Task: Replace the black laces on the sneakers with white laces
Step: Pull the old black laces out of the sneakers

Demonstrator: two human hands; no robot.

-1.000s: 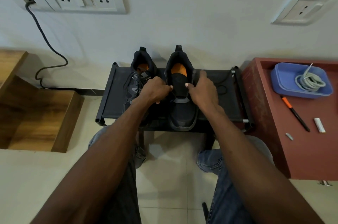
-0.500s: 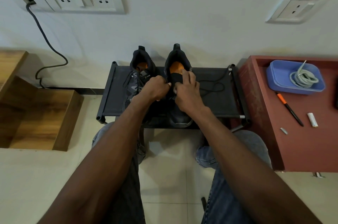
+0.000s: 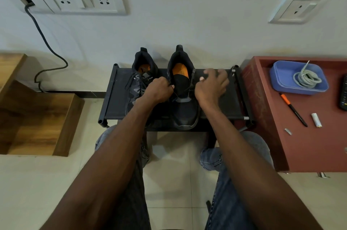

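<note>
Two black sneakers with orange insoles stand side by side on a low black rack (image 3: 116, 102). The left sneaker (image 3: 139, 77) still carries its black lace. The right sneaker (image 3: 183, 109) sits between my hands. My left hand (image 3: 158, 89) grips the left edge of its opening with curled fingers. My right hand (image 3: 211, 87) is just right of the shoe, fingers curled round the black lace (image 3: 185, 89), which runs taut from the eyelets. A coil of white laces (image 3: 305, 77) lies in a blue tray (image 3: 277, 83) on the red table.
The red table (image 3: 309, 150) stands right of the rack with an orange-and-black marker (image 3: 293, 109), a small white tube (image 3: 316, 117) and a dark device at the frame edge. Wooden steps (image 3: 37, 120) sit at left. A black cable (image 3: 48, 47) hangs from the wall sockets.
My right hand went from the shoe's right side to its tongue, then pulled out to the right with the black lace. My left hand stayed on the shoe.
</note>
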